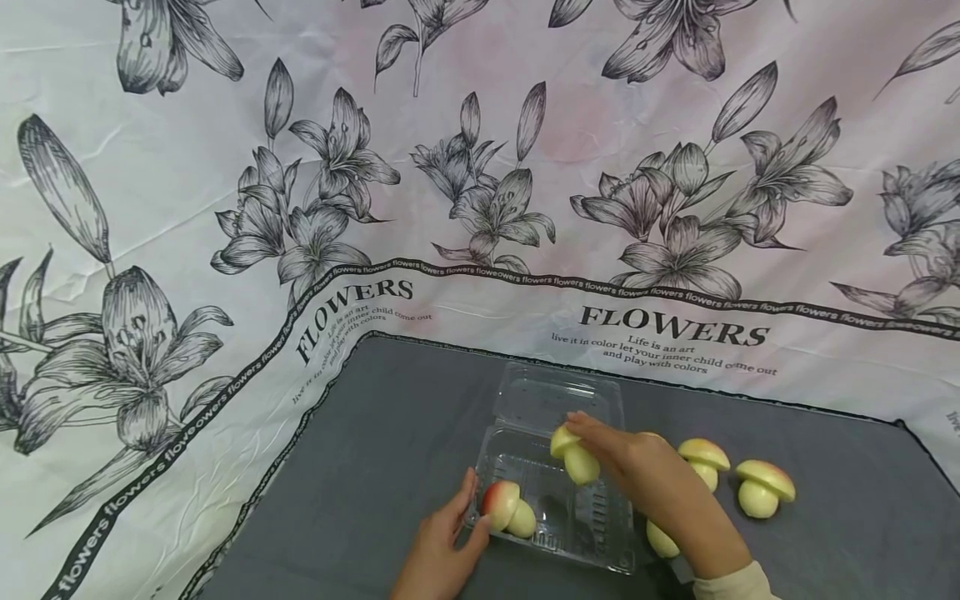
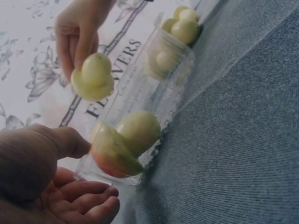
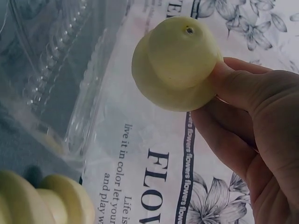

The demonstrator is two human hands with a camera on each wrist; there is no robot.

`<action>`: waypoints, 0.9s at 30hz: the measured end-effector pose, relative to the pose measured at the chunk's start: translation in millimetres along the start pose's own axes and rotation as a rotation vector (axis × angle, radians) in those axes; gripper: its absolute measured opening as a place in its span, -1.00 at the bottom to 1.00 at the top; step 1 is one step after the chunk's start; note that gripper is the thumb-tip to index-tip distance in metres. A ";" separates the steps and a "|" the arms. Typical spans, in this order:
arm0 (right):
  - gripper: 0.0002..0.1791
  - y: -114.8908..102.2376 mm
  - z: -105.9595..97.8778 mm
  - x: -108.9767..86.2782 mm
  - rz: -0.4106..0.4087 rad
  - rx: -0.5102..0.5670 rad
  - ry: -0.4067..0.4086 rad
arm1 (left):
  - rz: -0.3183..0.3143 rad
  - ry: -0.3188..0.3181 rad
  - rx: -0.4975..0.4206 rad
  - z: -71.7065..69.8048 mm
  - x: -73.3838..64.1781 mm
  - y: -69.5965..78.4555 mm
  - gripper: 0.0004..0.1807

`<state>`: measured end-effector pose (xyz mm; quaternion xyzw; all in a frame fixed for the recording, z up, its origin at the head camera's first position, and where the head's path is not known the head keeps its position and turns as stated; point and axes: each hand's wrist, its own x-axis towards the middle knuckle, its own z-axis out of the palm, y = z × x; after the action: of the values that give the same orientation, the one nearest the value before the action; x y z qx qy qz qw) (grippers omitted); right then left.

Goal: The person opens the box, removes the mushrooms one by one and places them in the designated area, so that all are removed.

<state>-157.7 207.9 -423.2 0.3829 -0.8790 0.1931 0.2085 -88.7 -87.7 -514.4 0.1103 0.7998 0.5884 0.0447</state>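
Observation:
My right hand [image 1: 645, 467] pinches a pale yellow model mushroom [image 1: 581, 465] by its cap, above the clear plastic box [image 1: 555, 546]. In the right wrist view, the held mushroom [image 3: 180, 60] shows the small dark mark on its stem end. Another mushroom [image 1: 501, 507], its cap red-tinged, lies tilted in the box's near left corner. My left hand [image 1: 442, 542] holds that corner from outside, thumb and fingers at the wall. From the left wrist, the mushroom in the box [image 2: 140, 133] shows through the plastic, just beyond my left thumb [image 2: 70, 142].
Several more mushrooms [image 1: 763, 490] stand on the grey tabletop [image 1: 382, 442] right of the box, some partly hidden behind my right forearm. The box's clear lid [image 1: 555, 398] lies folded back on the far side. A flower-printed cloth [image 1: 480, 308] borders the table behind.

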 end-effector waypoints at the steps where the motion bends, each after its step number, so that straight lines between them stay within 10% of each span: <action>1: -0.36 0.8 -0.5 -1.0 0.003 -0.007 0.003 | 0.004 0.000 0.001 -0.3 -0.4 0.1 -0.18; 17: -0.68 23.6 -16.9 -32.3 0.031 -0.136 0.110 | 0.007 0.012 0.001 1.8 1.5 -0.5 -0.17; 27: -0.40 29.5 -25.3 -53.1 0.157 -0.128 0.106 | 0.009 0.026 0.012 3.6 0.6 -1.0 -0.17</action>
<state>-141.5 270.6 -434.6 0.2879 -0.9046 0.1723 0.2630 -88.7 -84.4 -516.4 0.1065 0.8033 0.5852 0.0309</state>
